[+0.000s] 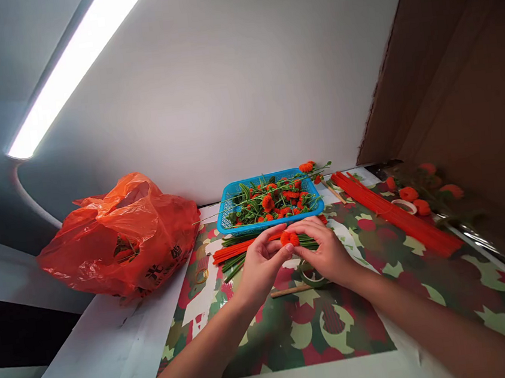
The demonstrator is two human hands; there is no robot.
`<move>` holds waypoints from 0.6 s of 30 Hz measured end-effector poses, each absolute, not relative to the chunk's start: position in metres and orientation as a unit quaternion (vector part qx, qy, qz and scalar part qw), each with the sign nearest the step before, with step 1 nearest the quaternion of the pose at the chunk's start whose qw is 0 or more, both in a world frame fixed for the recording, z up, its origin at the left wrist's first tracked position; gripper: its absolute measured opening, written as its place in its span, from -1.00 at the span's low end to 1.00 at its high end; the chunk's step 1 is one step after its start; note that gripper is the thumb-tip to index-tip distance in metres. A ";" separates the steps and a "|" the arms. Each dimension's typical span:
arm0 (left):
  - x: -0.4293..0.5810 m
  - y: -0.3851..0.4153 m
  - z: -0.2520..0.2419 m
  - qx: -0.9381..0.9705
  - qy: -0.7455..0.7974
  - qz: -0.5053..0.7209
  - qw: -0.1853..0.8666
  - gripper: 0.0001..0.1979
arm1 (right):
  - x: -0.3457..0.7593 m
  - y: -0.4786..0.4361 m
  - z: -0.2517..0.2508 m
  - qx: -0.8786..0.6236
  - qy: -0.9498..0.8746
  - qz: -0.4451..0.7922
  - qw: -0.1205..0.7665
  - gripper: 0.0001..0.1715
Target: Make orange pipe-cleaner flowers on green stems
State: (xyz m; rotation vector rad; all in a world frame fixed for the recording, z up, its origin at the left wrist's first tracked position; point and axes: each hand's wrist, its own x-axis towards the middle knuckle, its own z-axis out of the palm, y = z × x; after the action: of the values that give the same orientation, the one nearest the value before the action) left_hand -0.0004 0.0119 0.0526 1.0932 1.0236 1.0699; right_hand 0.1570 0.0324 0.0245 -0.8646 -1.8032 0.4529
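Observation:
Both hands meet over the patterned mat (338, 318), in front of a blue basket (229, 206). My left hand (260, 266) and my right hand (326, 250) pinch a small orange fuzzy flower head (289, 238) between their fingertips. Under the hands lie green pipe-cleaner stems (237, 263) and orange ones (232, 250). A roll of green tape (311, 276) and a thin wooden stick (290, 291) rest just below my right hand. The basket holds several finished orange flowers with green stems.
A crumpled orange plastic bag (122, 239) sits at the left by the wall. A long bundle of orange pipe cleaners (394, 213) runs along the right. More orange flowers (415, 196) and a white tape ring (403, 204) lie at the far right. A rubber band (201, 275) lies left.

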 end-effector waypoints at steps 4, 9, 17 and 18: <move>-0.002 0.013 0.053 0.466 0.440 0.457 0.617 -0.40 | 0.158 0.032 0.023 -0.358 -0.751 0.197 0.519 -0.83; -0.004 0.015 0.050 0.475 0.425 0.461 0.618 -0.38 | 0.156 0.027 0.027 -0.350 -0.743 0.196 0.536 -0.79; -0.008 0.018 0.048 0.501 0.423 0.467 0.593 -0.43 | 0.154 0.023 0.028 -0.347 -0.743 0.203 0.535 -0.72; -0.008 0.018 0.049 0.502 0.421 0.470 0.591 -0.45 | 0.154 0.023 0.030 -0.350 -0.745 0.204 0.530 -0.70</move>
State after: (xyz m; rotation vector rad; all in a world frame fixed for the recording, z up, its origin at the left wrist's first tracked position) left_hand -0.0077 0.0176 0.0493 1.1692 0.9804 1.0949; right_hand 0.1543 0.0234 0.0298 -0.8356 -1.7783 0.4862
